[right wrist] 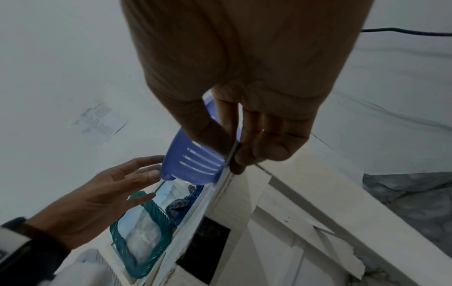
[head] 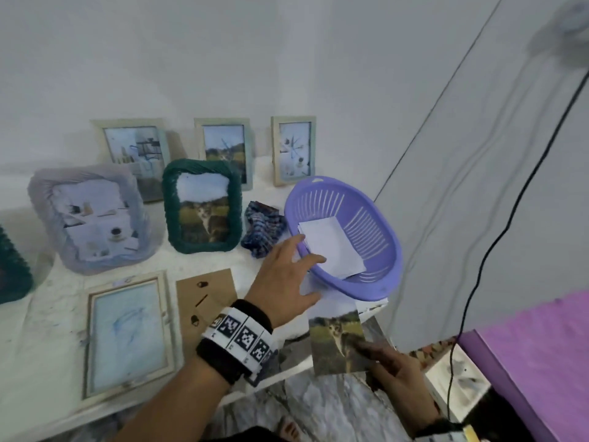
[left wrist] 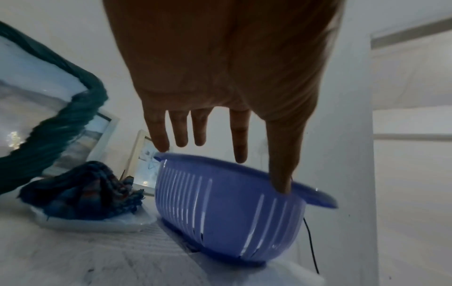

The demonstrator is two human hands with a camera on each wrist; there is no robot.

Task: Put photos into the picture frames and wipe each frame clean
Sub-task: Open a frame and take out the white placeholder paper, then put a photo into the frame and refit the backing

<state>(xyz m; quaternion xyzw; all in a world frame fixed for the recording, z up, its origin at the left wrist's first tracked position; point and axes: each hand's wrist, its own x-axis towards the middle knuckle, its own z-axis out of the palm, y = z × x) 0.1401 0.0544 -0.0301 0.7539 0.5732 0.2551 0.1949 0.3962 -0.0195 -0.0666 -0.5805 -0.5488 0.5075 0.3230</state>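
My right hand [head: 366, 349] pinches a cat photo [head: 334, 339] by its right edge, off the table's front right corner; the right wrist view shows the photo [right wrist: 230, 154] edge-on between thumb and fingers. My left hand [head: 314, 275] is open with spread fingers over the near rim of a purple slotted basket [head: 382, 231], which holds white-backed photos [head: 331, 247]. In the left wrist view the hand [left wrist: 260, 174] hovers above the basket [left wrist: 220, 203], thumb at its rim. A pale wooden frame [head: 127, 336] lies flat at front left beside its brown backing board [head: 204, 301].
A green woven frame [head: 202, 207] and a grey fabric frame [head: 89, 218] stand mid-table, with three wooden frames along the wall behind. A crumpled blue cloth [head: 263, 229] lies left of the basket. A black cable [head: 478, 282] hangs at right above a purple mat [head: 541, 346].
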